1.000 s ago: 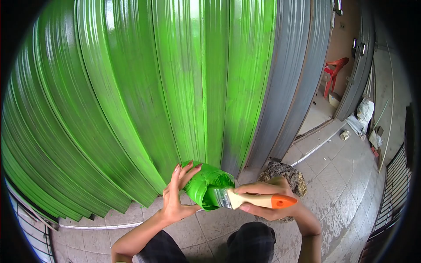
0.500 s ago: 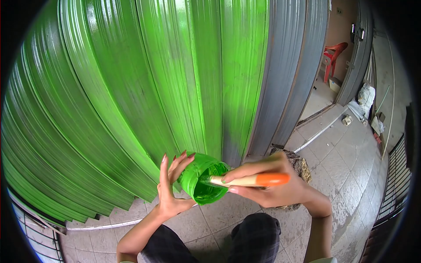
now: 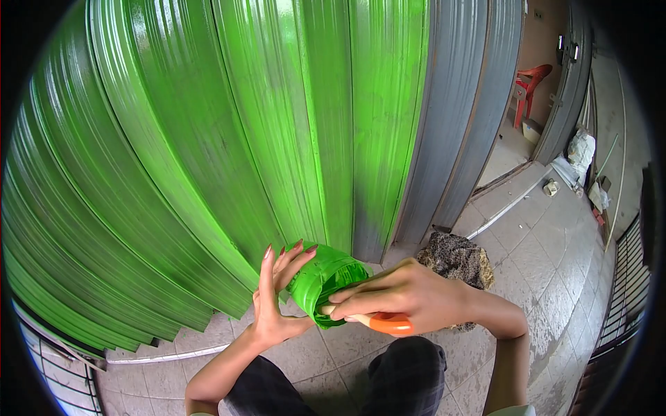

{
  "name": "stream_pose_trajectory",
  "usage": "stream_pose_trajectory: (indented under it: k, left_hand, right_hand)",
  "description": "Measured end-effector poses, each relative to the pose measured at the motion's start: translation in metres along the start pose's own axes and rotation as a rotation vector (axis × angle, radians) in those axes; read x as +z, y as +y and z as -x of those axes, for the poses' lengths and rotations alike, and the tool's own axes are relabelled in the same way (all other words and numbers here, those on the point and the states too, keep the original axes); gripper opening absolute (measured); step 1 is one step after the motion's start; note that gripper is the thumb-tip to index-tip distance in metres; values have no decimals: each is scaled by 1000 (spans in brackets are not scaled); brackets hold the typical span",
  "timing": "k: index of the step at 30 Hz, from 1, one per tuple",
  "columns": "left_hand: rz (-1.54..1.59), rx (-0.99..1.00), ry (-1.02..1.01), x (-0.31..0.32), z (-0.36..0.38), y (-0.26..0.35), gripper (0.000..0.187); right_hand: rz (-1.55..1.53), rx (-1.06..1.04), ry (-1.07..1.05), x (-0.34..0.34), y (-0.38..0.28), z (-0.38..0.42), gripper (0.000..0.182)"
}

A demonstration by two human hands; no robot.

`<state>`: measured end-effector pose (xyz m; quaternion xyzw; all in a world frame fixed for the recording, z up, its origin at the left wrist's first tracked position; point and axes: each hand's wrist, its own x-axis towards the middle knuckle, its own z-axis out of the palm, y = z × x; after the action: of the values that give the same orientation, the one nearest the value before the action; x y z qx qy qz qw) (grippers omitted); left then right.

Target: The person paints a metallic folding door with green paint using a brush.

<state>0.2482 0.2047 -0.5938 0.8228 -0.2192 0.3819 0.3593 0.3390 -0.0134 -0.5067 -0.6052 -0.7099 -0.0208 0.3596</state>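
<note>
While the left hand [image 3: 276, 305] cradles one green-smeared plastic paint cup [image 3: 322, 283] below the half-green corrugated metal shutter [image 3: 229, 139], the right hand [image 3: 402, 298] grips one orange-tipped wooden brush [image 3: 378, 322] (bristles inside the cup).

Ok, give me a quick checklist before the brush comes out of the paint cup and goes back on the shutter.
1. Left hand cradles the green paint-covered plastic cup, tilted on its side: ok.
2. Right hand grips the wooden orange-tipped paintbrush: ok.
3. Bristles inside the cup: ok, hidden from view.
4. Paint load on bristles: cannot tell.
5. Paint level against the tilted rim: cannot tell.
6. Unpainted grey panels of the folding metal shutter to the right of the green part: ok.
</note>
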Motion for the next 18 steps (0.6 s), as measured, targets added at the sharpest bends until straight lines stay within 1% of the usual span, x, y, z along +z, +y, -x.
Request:
stream_pose_trajectory:
  k: [1, 3, 6, 7, 10, 13, 14, 18]
  left_hand:
    - [3, -11, -19, 0, 0, -1, 128]
    - [12, -35, -59, -1, 2, -3, 135]
    - [15, -35, -32, 2, 1, -1, 126]
    - [27, -40, -41, 3, 0, -2, 126]
    - [50, -76, -66, 3, 0, -2, 128]
    - [54, -166, -88, 3, -1, 3, 130]
    - [54, -207, -92, 4, -3, 6, 130]
    - [88, -374, -141, 4, -5, 6, 133]
  right_hand:
    - [-21, 4, 61, 1, 1, 2, 21]
    - [-12, 38, 46, 1, 3, 4, 20]
    - [-57, 84, -26, 5, 9, 7, 21]
    - [-81, 96, -59, 5, 10, 7, 21]
    - [-97, 125, 19, -4, -1, 8, 18]
    - [-380, 236, 374, 1, 4, 18, 14]
    - [-627, 322, 526, 11, 8, 24, 13]
    - [-1068, 584, 803, 41, 28, 50, 21]
